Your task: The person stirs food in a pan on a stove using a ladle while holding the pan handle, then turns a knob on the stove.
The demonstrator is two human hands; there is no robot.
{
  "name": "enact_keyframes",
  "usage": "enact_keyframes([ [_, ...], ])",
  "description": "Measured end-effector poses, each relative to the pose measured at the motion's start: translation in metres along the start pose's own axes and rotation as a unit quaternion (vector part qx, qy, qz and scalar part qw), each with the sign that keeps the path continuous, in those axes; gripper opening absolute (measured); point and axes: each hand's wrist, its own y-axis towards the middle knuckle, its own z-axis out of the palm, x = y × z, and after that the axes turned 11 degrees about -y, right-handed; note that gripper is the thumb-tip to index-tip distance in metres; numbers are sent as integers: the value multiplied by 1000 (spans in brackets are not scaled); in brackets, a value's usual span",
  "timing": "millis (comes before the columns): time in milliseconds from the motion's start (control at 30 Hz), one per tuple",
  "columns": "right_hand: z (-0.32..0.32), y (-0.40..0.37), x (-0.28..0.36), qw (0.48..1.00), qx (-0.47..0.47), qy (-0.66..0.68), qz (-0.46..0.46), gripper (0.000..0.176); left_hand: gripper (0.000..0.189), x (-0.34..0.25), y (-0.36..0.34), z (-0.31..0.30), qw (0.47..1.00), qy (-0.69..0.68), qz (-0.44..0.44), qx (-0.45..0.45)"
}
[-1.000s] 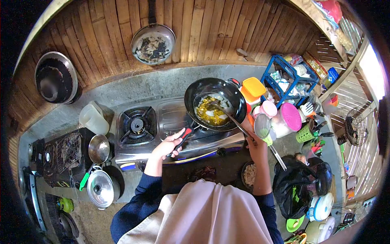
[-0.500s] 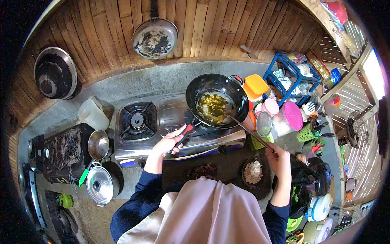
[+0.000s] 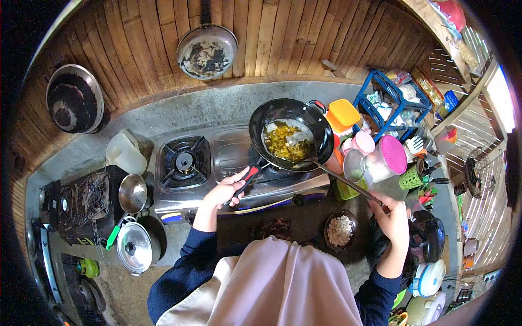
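Observation:
A dark wok (image 3: 321, 122) sits over the right side of the gas stove (image 3: 234, 145). In it lies a yellow-green chopped food (image 3: 287, 144) with pale liquid or froth around it. My left hand (image 3: 224, 194) is closed around the wok's black and red handle (image 3: 249, 177). In my right hand (image 3: 393, 221) is the long handle of a dark spatula (image 3: 348, 182), whose head meets the wok's near right inner side. Below the stove, closer to my right hand, stands a dark bowl (image 3: 328, 242) of pale crumbly food (image 3: 341, 229).
The unused left burner (image 3: 185, 161) lies beside the wok. Lidded tubs, one with a pink lid (image 3: 392, 154), and a blue rack (image 3: 375, 108) crowd the right. At left are a white jug (image 3: 126, 152), a small saucepan (image 3: 133, 194) and a lidded pot (image 3: 134, 247).
My right hand has moved right and slightly down, drawing the spatula's head back toward the wok's near right side. The food has shifted. My left hand stays on the handle.

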Motion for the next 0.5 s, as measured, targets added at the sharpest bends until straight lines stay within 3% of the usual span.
enact_keyframes([
  [500,10,-3,6,998,-37,30,-38,22,46,-5,-5,3,1000,14,-3,-4],
])
